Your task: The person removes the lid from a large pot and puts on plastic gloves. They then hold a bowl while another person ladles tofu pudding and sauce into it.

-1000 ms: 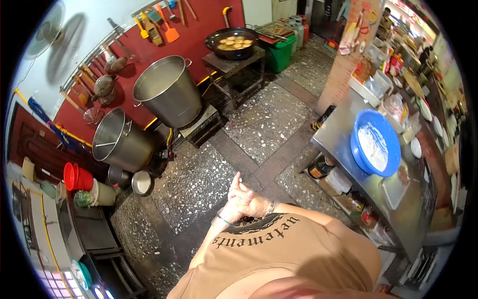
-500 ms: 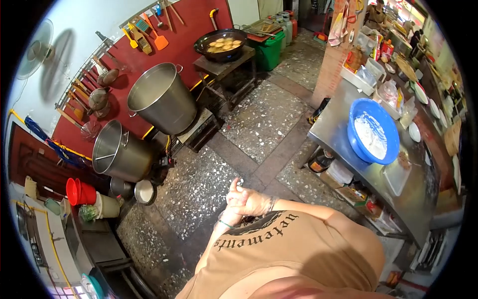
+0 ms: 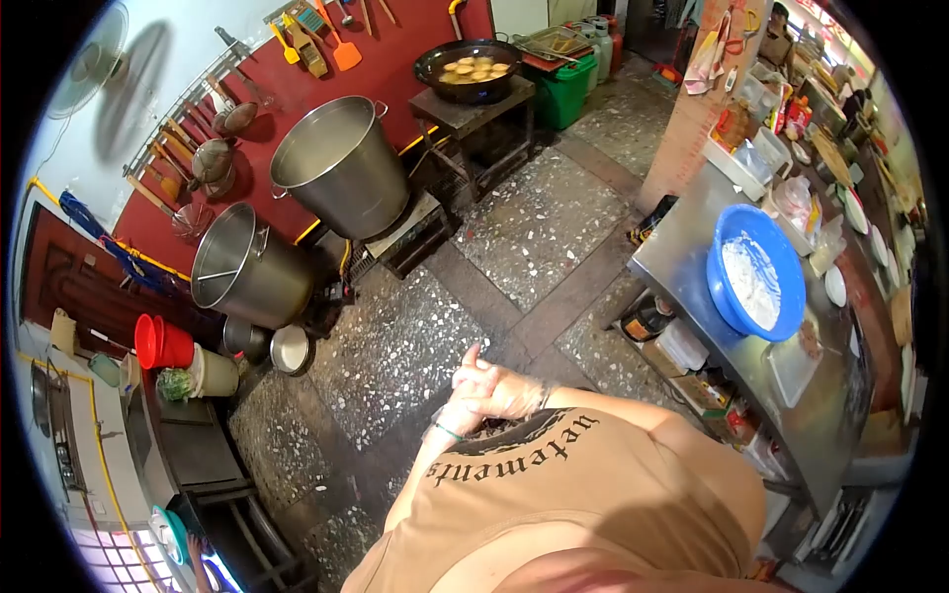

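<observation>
In front of my shirt, my left hand and my right hand are clasped together. The right hand's fingers wrap over the left hand, and one finger points upward from the clasp. A clear, crinkled plastic edge, apparently of a thin glove, shows at my right wrist. Around my left wrist is a green band. How the fingers interlock is partly hidden. No other object shows in the hands. To the right, a blue basin holding white powder stands on a steel table.
Along the red wall stand two large steel pots and a black wok with pieces frying in oil. Red buckets sit at the left, a green bin farther back. A pillar rises beside the table. Another person is far off.
The view has shifted slightly, so the pots, wok and basin appear farther right. My hands stay clasped before me, with their fingers slightly moved.
</observation>
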The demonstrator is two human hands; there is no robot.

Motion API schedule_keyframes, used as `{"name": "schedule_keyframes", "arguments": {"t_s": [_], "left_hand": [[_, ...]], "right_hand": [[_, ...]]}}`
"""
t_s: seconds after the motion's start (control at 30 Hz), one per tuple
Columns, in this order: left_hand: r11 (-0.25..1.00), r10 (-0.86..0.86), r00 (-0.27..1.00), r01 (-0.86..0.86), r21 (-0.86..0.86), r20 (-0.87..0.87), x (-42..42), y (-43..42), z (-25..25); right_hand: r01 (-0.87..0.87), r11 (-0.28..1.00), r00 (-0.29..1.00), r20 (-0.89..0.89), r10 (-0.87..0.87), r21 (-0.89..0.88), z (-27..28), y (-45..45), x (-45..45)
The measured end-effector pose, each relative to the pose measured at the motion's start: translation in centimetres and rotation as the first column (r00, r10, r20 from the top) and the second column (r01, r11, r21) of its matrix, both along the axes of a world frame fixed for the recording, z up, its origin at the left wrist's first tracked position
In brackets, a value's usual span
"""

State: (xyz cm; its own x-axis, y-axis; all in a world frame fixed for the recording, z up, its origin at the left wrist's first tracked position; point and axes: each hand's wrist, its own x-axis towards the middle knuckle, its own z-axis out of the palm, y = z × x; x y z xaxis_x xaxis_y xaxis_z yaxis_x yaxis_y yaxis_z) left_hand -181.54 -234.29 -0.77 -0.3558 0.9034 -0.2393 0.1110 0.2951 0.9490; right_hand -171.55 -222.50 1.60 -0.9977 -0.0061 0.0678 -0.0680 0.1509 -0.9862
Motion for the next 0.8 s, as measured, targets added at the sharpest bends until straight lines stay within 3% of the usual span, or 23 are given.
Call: {"name": "schedule_keyframes", "arguments": {"t_s": [0.07,0.1,0.37,0.43,0.57,0.7,0.77,0.8], "left_hand": [[1.0,0.011,0.999,-0.01,-0.011,0.05,0.2,0.0,0.4],[1.0,0.016,0.995,-0.015,-0.016,0.098,0.2,0.1,0.7],[0.999,-0.006,1.0,0.005,-0.033,-0.024,0.0,0.1,0.8],[0.996,-0.076,0.997,0.075,-0.041,-0.016,-0.5,0.0,0.0],[0.996,-0.06,0.998,0.06,-0.062,0.003,-0.4,0.3,1.7],[0.998,0.016,1.0,-0.016,0.062,-0.003,-0.3,0.0,0.0],[0.994,0.034,0.999,-0.034,0.1,-0.004,0.3,0.2,-0.2],[0.974,0.102,0.983,-0.129,0.187,0.152,0.8,0.3,0.1]], "right_hand": [[0.0,0.992,1.0,-0.02,-0.003,-0.125,-0.3,-0.3,-0.1],[-0.003,0.992,1.0,-0.02,0.001,-0.126,-0.2,-0.3,-0.1],[0.01,1.0,1.0,0.03,-0.01,-0.022,-0.7,-0.1,-0.4],[0.003,0.999,1.0,0.031,-0.002,-0.032,-0.4,-0.1,-0.4],[-0.006,0.998,0.999,0.042,0.009,-0.055,0.4,0.0,-0.6],[-0.021,0.999,0.998,0.056,0.022,-0.033,0.5,0.2,-0.7],[-0.059,0.996,0.998,0.001,0.059,0.063,0.6,0.7,-0.8],[-0.061,0.996,0.998,-0.003,0.062,0.07,0.9,0.8,-1.0]]}}
